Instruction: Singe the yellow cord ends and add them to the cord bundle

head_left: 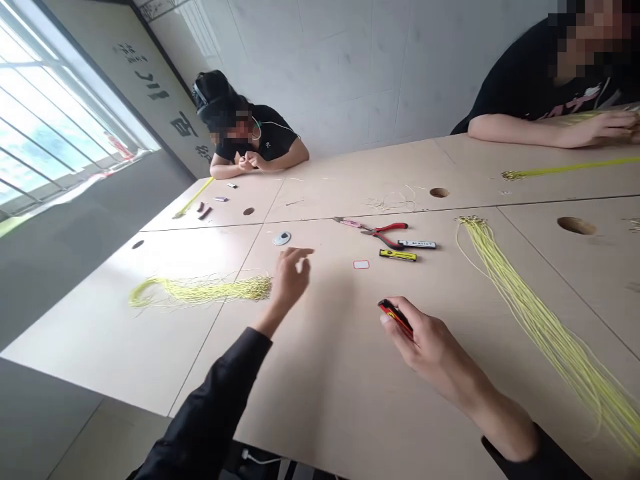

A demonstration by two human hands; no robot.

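My right hand point(420, 337) is closed around a red and black lighter point(397, 318), whose dark top points up and left. My left hand point(291, 277) is raised over the table with its fingers apart and curved, and nothing shows in it. Just beyond it lies a small grey-white oval object point(282, 238) with a dark spot. To its left is a bundle of yellow-green cords point(215, 289). Red-handled pliers point(387, 235) lie farther out, near a yellow lighter point(397, 255), a white lighter point(417, 245) and a small red-edged label point(361, 265).
A long bundle of yellow cords point(530, 300) runs down the right side. Two people sit across the table point(320, 387), one at back left point(270, 137), one at back right point(515, 100). Pink tweezers point(350, 222) lie near round table holes point(439, 193).
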